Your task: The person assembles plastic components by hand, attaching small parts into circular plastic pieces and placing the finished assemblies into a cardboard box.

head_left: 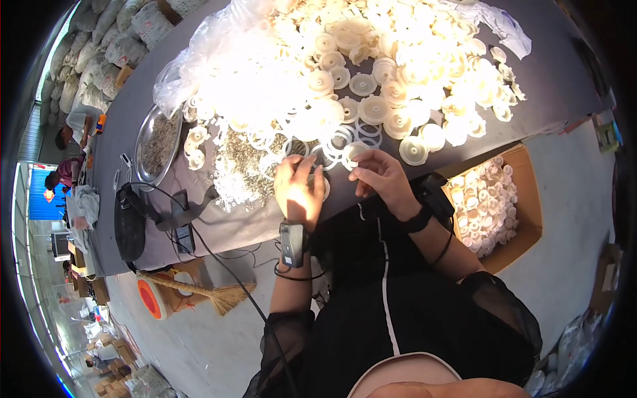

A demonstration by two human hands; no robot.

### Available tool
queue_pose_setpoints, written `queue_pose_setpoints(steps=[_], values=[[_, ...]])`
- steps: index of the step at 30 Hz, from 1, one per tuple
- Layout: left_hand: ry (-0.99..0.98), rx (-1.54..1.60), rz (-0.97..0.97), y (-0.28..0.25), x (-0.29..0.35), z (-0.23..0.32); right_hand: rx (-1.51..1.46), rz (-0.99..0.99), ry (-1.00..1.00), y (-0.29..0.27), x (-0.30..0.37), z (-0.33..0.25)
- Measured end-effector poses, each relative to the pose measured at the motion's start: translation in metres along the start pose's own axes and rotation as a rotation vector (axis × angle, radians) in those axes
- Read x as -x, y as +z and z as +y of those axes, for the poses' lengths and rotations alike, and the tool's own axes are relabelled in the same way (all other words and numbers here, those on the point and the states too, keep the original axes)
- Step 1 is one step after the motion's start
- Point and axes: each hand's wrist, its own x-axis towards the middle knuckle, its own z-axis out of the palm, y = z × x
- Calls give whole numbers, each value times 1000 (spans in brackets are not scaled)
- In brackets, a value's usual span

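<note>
My right hand pinches a round white plastic cap between thumb and fingers, just above the table's near edge. To its left, my left hand reaches over the tabletop with bent fingers apart, palm down, beside several clear rings. A pale round part shows partly at its thumb side, mostly hidden by the hand. Left of that hand, many small shiny pieces lie spread out. Beyond both hands rises a large heap of white plastic caps, strongly overexposed in the middle.
A metal tray of small parts, a clear plastic bag and a black pouch are on the grey table. Below right stands a cardboard box full of white parts. A cable crosses near my left arm. People sit far left.
</note>
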Motion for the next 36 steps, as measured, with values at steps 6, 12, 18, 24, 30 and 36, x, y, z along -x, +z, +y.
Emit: queue_pose_setpoints(steps=[6,12,18,24,30,36], values=[[-105,7,-297,11,-18,-3,121,24,-6,6,-6,2],[-10,309,-130,11,-10,-14,249,71,-44,14,-10,3],[-45,547,-135,-1,5,-14,401,45,-78,26,-13,6],[-101,657,-89,-12,11,-7,511,5,-106,31,-12,7],[-393,1128,-79,-12,24,-8,362,-144,-129,31,-7,3],[-387,1040,-29,-20,31,-2,288,-261,-129,28,-6,4]])
